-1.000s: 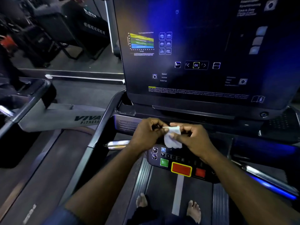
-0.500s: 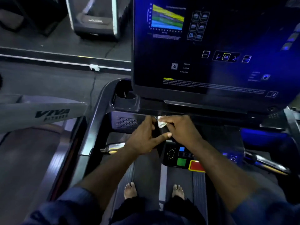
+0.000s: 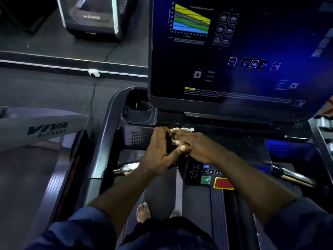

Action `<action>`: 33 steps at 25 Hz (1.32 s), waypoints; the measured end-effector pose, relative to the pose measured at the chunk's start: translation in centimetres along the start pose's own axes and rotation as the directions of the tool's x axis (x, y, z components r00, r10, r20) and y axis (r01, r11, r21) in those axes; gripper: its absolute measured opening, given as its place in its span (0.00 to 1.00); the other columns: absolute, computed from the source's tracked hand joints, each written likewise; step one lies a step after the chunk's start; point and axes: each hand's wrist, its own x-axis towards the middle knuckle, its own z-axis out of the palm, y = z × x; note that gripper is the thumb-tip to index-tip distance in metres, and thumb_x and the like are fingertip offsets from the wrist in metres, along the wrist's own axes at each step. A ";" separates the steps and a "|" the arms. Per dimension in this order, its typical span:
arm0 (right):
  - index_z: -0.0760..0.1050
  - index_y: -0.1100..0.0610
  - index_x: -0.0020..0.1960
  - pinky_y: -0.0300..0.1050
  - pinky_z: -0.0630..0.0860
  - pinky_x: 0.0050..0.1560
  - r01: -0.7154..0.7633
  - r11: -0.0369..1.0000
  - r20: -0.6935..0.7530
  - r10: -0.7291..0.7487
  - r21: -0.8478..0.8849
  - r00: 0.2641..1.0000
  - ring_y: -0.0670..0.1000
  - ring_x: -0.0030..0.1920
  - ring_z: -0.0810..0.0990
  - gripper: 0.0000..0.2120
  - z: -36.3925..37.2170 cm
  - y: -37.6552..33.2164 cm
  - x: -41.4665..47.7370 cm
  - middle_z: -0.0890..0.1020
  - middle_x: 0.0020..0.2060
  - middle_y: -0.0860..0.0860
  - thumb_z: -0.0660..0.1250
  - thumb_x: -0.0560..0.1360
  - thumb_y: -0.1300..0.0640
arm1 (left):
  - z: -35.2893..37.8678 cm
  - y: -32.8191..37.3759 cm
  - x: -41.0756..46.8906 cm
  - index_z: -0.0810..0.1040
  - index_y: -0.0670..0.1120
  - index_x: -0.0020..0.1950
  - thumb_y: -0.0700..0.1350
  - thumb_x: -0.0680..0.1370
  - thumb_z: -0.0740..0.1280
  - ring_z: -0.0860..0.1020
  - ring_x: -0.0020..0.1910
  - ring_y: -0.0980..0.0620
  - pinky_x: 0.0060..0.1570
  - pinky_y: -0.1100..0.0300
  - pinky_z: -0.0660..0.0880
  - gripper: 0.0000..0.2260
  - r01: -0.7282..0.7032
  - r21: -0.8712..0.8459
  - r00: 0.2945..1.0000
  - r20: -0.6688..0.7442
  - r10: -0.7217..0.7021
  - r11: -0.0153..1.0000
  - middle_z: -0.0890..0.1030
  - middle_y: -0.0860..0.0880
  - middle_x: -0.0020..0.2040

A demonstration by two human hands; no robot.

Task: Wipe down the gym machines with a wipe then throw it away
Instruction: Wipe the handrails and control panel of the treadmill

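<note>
I stand barefoot on a treadmill, facing its big dark console screen. My left hand and my right hand meet just below the screen, above the button panel. A small white wipe is bunched between the fingertips of both hands; only its top edge and a sliver near my right thumb show. My right hand covers most of it. My left thumb crosses under my right fingers.
An empty cup holder sits left of the screen. Chrome handle grips stick out on both sides. A neighbouring treadmill's grey arm lies to the left, another machine stands at the back. A cable runs across the floor.
The wipe has gone from hanging open between my hands to bunched up under my right fingers. My hands closed together and rose toward the screen's lower edge; my view shifted left.
</note>
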 end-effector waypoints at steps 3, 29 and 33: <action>0.70 0.50 0.78 0.33 0.55 0.79 -0.051 0.998 -0.094 0.054 0.039 0.994 0.38 0.78 0.60 0.23 0.5 1.5 -1.9 0.65 0.78 0.40 0.60 0.86 0.45 | 0.4 0.4 0.4 0.69 0.49 0.72 0.71 0.79 0.62 0.70 0.66 0.49 0.67 0.51 0.71 0.32 -0.072 0.213 0.995 0.083 0.055 0.975 0.69 0.51 0.68; 0.77 0.46 0.72 0.59 0.67 0.70 -0.694 0.626 -0.336 0.607 -0.356 0.720 0.60 0.70 0.71 0.55 -4.3 8.5 -11.8 0.72 0.69 0.59 0.32 0.68 0.15 | 1.5 1.9 0.6 0.61 0.53 0.83 0.84 0.67 0.60 0.64 0.77 0.47 0.76 0.47 0.67 0.53 -0.069 0.560 0.963 0.254 -0.092 0.825 0.60 0.53 0.82; 0.74 0.52 0.74 0.58 0.68 0.71 -0.641 0.737 -0.283 0.582 -0.214 0.763 0.61 0.71 0.69 0.58 -1.1 5.4 -7.7 0.70 0.71 0.60 0.34 0.67 0.14 | 1.6 1.7 0.5 0.62 0.53 0.83 0.83 0.67 0.61 0.64 0.77 0.47 0.76 0.46 0.67 0.52 -0.070 0.563 0.967 0.240 -0.082 0.823 0.61 0.53 0.81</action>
